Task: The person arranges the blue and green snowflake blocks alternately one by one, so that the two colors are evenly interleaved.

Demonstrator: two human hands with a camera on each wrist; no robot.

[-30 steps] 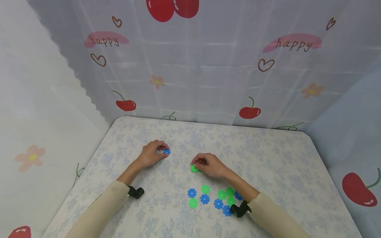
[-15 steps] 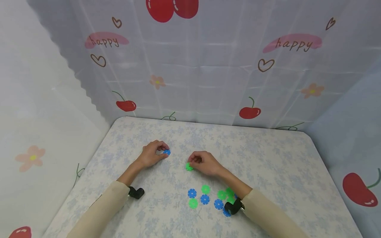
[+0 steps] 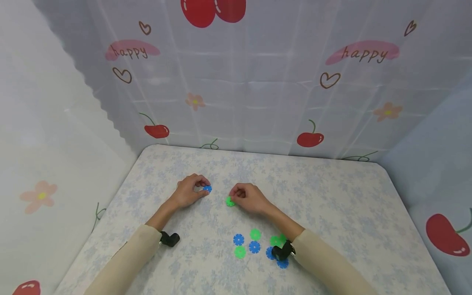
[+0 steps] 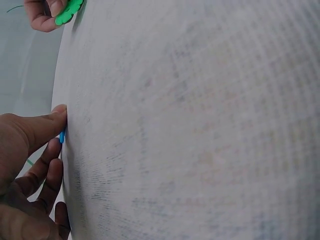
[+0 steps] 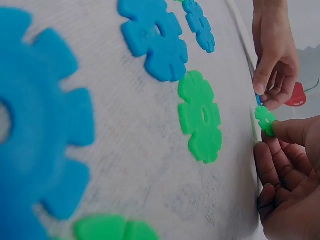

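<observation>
My left hand (image 3: 189,191) pinches a blue notched plastic disc (image 3: 207,189) between thumb and fingers, low at the tabletop. From the left wrist view, only the thin edge of that blue disc (image 4: 62,136) shows between the fingertips. To its right, my right hand (image 3: 250,198) pinches a green notched disc (image 3: 230,201) by its edge. In the right wrist view the green disc (image 5: 265,120) sticks out from thumb and forefinger, upright, and overlaps the left hand (image 5: 276,60) beyond. A small gap separates the two discs in the head view.
Several loose discs lie nearer the body: a blue disc (image 3: 238,239), a green disc (image 3: 255,234) and others. The right wrist camera (image 3: 282,250) hides part of the right cluster. A patterned cloth (image 3: 313,196) covers the table, and a printed curtain (image 3: 250,102) hangs behind it.
My right hand has moved left and slightly away from the body with the green disc, closer to the blue disc. The left hand has stayed in place.
</observation>
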